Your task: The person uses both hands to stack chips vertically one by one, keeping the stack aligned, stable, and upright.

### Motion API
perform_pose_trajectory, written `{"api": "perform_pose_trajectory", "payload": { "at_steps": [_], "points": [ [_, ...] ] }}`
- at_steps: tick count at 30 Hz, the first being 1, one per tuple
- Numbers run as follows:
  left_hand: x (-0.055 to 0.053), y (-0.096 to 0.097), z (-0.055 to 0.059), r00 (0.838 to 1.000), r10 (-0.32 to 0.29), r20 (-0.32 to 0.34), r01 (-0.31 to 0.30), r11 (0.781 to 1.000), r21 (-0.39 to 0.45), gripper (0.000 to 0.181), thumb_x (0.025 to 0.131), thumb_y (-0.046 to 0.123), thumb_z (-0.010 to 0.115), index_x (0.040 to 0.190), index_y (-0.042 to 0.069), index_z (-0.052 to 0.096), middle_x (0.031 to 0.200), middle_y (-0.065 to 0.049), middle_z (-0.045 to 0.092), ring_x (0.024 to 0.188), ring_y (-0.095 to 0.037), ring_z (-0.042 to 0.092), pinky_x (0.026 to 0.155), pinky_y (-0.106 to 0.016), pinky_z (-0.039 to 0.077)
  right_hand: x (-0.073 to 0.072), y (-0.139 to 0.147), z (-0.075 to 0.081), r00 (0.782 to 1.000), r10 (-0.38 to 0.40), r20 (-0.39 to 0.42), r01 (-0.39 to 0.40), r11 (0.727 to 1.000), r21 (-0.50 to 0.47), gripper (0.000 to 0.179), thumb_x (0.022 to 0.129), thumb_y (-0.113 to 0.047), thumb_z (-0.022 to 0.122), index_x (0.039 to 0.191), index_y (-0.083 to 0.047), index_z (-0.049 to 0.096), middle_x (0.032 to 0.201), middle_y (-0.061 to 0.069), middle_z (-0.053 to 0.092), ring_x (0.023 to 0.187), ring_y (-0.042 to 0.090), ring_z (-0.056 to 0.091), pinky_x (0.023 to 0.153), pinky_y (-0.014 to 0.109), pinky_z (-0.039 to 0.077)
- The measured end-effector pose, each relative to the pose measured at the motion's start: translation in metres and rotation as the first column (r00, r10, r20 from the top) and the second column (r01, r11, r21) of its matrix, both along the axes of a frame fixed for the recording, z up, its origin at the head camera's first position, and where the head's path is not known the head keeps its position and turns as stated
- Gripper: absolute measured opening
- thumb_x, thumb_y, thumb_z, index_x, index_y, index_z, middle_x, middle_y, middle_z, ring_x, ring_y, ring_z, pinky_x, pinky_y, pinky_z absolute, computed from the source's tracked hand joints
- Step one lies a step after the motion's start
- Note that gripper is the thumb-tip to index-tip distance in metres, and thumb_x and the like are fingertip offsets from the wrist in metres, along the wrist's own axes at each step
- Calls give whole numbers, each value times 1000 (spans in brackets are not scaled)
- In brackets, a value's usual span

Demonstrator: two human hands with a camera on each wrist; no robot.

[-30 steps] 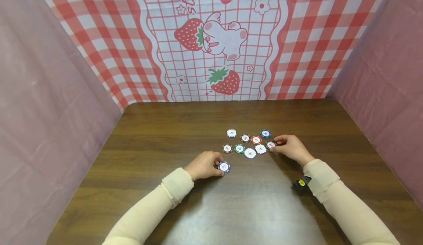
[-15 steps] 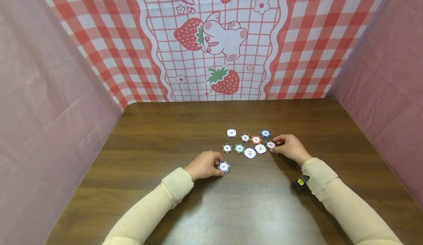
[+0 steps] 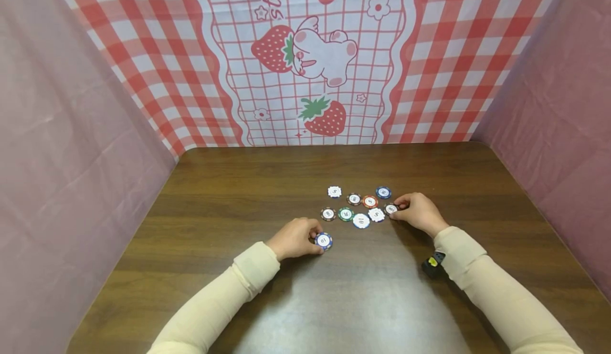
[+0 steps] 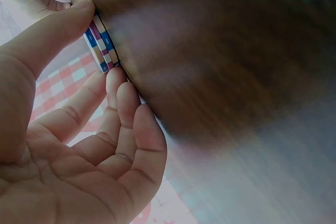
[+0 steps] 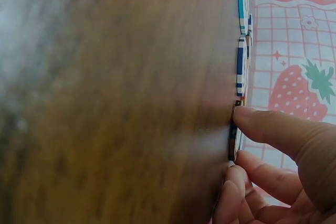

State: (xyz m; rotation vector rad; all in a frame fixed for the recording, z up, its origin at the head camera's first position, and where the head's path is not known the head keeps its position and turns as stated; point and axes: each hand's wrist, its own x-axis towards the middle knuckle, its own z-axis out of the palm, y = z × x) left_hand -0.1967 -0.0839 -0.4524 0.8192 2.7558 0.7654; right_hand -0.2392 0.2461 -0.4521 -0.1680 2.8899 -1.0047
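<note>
My left hand point(image 3: 295, 238) pinches a short stack of poker chips point(image 3: 323, 241) by its edges on the table. A blue-rimmed chip marked 10 is on top; the left wrist view shows blue, cream and purple edges in the stack point(image 4: 102, 45) between thumb and fingers. My right hand point(image 3: 419, 213) pinches a dark-rimmed poker chip point(image 3: 391, 209) flat on the table, thumb on its near side. Beside that chip lies a white poker chip point(image 3: 376, 215) marked 5, then a white one point(image 3: 361, 221) marked 10.
More chips lie flat around: green point(image 3: 346, 214), brown point(image 3: 328, 214), another brown point(image 3: 354, 199), red point(image 3: 369, 201), blue point(image 3: 383, 192) and white point(image 3: 334, 191). The wooden table point(image 3: 238, 184) meets a checkered strawberry cloth point(image 3: 324, 120) at the back. Pink cloth point(image 3: 549, 104) hangs at both sides.
My right hand and forearm have shifted very slightly, while its fingers stay on the dark chip. The left hand and the chips show no visible movement.
</note>
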Motion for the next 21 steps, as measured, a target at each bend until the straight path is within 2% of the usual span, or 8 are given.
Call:
{"api": "perform_pose_trajectory", "payload": {
  "at_steps": [11,21],
  "points": [
    [0,0,1,1000,10,5,-10,1000,-17,31,71,23,84,96,11,69,85,1,67,79,-10,58,74,-25,47,-1,2,0,999,17,-29,-15,998,66,36,77,-24,78,100,3,71,89,12,69,80,21,58,69,30,42],
    [1,0,2,1000,12,12,-12,1000,-10,31,71,22,84,96,11,70,86,-1,68,81,-13,60,75,-28,47,1,4,4,999,6,-48,-5,1000,13,37,80,-24,77,103,4,69,91,15,71,82,21,61,70,30,43]
  ]
}}
